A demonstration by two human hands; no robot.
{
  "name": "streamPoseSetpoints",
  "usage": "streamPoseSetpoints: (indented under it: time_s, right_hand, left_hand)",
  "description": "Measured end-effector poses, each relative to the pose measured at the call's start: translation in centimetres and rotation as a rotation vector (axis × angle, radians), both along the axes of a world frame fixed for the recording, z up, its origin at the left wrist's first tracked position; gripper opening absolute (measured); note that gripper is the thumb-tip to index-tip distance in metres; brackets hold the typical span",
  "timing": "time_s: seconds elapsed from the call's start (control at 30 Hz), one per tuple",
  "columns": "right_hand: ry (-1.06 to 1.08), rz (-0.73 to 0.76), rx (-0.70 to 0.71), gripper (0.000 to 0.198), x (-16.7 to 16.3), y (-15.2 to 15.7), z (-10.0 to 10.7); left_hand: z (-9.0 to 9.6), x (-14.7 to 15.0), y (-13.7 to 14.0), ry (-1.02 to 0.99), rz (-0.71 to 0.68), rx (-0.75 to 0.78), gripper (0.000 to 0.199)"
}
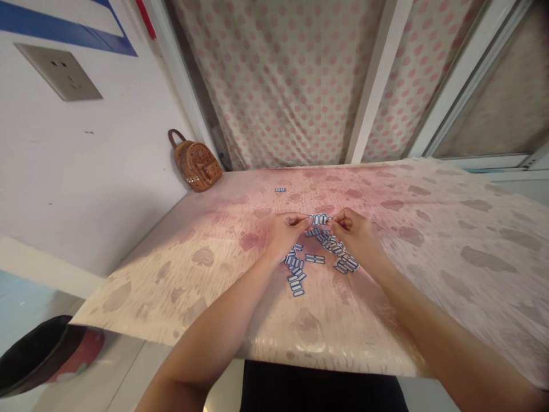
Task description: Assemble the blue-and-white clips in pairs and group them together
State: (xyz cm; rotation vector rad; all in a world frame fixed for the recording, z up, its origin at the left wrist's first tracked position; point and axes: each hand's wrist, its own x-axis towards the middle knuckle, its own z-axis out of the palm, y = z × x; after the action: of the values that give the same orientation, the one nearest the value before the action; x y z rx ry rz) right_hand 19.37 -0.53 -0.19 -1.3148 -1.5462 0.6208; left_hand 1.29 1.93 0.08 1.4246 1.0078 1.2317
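Between my hands, above the table, is a short strip of small white labels with blue borders (319,219). My left hand (288,228) pinches its left end, and my right hand (349,229) pinches the right end. Just below lies a loose pile of similar label strips (330,245), partly behind my right hand. Another heap of them (295,269) spreads beneath my left wrist. A small separate piece (314,259) rests between the two heaps. Farther back, one short strip (280,190) lies by itself. Any print on the labels is too small to read.
A patterned plastic cloth covers the table (407,286). A small brown backpack (197,163) leans against the wall at the back left. Beyond the far edge hangs a dotted curtain (278,86). On the floor at lower left stands a dark-lined bin (38,355).
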Motion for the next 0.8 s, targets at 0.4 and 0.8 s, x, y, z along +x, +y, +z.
streamPoseSetpoints:
  time_s: [0.4, 0.8]
  right_hand:
    - [-0.095, -0.012, 0.028, 0.016, -0.16, -0.16, 0.03]
    - [0.038, 0.048, 0.027, 0.016, 0.34, 0.7, -0.23]
  left_hand:
    - [-0.04, 0.3, -0.19, -0.006, -0.048, -0.018, 0.016]
    - [0.26, 0.32, -0.41, -0.003, -0.061, -0.033, 0.015]
